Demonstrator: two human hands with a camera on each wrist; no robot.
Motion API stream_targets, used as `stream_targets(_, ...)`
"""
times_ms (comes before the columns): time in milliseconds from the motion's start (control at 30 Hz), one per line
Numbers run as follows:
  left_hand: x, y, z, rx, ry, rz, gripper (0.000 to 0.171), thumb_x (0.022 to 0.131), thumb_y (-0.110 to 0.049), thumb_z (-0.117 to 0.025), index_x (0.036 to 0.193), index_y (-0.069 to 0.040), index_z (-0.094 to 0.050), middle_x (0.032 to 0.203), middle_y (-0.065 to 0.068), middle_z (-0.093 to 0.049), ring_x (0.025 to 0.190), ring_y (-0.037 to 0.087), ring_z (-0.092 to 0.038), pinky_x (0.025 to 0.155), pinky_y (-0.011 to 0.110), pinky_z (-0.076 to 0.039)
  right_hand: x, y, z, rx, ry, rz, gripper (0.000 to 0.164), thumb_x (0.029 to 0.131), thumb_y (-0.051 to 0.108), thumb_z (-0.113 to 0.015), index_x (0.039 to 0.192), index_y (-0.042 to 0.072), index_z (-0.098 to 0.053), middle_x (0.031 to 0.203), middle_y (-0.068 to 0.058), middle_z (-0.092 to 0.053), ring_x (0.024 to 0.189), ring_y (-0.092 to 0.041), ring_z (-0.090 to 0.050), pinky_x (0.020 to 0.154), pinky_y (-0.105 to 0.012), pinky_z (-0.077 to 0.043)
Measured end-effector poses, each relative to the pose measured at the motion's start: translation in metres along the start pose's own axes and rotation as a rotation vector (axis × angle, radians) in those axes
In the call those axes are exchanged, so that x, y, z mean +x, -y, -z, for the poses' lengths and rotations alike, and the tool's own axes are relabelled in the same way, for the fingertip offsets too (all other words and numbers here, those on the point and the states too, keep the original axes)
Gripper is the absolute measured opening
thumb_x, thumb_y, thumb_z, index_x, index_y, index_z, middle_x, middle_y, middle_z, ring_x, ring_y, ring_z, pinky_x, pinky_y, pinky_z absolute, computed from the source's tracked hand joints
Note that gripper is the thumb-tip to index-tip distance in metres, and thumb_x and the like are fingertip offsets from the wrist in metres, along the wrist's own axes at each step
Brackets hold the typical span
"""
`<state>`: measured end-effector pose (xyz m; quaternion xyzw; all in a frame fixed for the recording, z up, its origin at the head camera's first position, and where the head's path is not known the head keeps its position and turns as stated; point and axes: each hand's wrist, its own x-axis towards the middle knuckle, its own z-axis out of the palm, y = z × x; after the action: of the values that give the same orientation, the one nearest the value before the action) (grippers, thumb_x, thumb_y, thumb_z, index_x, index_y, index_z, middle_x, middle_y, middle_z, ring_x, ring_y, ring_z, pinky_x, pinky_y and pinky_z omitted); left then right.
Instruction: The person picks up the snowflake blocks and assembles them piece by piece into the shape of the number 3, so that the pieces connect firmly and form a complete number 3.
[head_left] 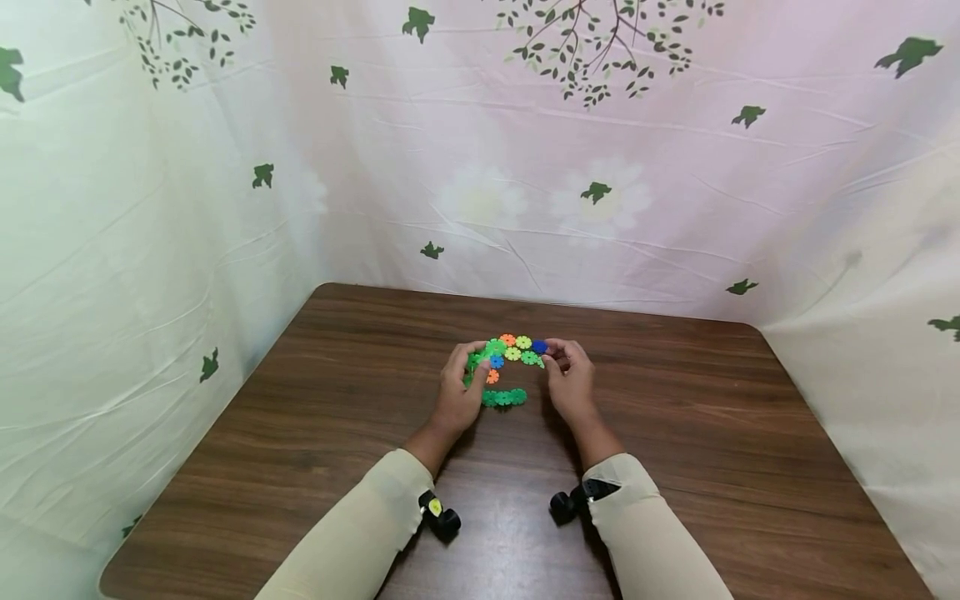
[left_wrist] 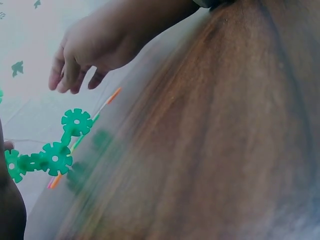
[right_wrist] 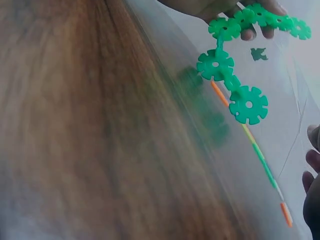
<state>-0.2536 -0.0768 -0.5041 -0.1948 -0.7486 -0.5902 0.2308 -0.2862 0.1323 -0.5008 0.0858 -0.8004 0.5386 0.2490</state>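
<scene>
In the head view my left hand [head_left: 457, 385] holds a chain of green interlocking snowflake discs [head_left: 504, 398]. In the right wrist view the left hand's fingers [right_wrist: 248, 34] grip its upper part, while its lower discs [right_wrist: 248, 104] hang above the tabletop. My right hand [head_left: 572, 377] is at the right side of the disc group, beside a dark blue disc [head_left: 539, 346]. Seen from the left wrist, the right hand [left_wrist: 100, 47] hovers with loosely bent fingers and nothing visible in them. Whether it touches the blue disc is unclear.
Loose discs lie flat between the hands: orange [head_left: 507, 340], yellow [head_left: 522, 342], green [head_left: 529, 358] and blue [head_left: 497, 362]. Another orange disc [head_left: 492, 377] is close to the left thumb. The brown wooden table [head_left: 300, 467] ends at a patterned curtain [head_left: 487, 167].
</scene>
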Motion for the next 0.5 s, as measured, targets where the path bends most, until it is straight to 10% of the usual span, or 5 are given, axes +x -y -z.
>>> stream_targets(233, 0.0004, -0.0029, -0.0008, -0.030, -0.007, -0.025, 0.041, 0.110, -0.003, -0.059, 0.151, -0.001, -0.058, 0.134, 0.023, -0.064, 0.119, 0.035, -0.064, 0.105, 0.049, -0.051, 0.0002, -0.0029, 0.0033, -0.107, 0.050, -0.050, 0.026, 0.099, -0.004, -0.076, 0.125, -0.008, -0.073, 0.120, -0.024, -0.070, 0.118, -0.041, -0.063, 0.094, -0.058, -0.056)
stream_targets(500, 0.0008, -0.0009, 0.0000, -0.008, 0.018, -0.029, 0.041, 0.113, -0.006, -0.055, 0.153, 0.001, -0.056, 0.132, 0.023, -0.063, 0.117, 0.034, -0.061, 0.105, 0.044, -0.049, 0.0008, -0.0105, 0.0040, -0.192, 0.077, -0.096, 0.027, 0.100, 0.002, -0.077, 0.125, -0.005, -0.073, 0.129, -0.023, -0.068, 0.129, -0.041, -0.054, 0.110, -0.062, -0.035)
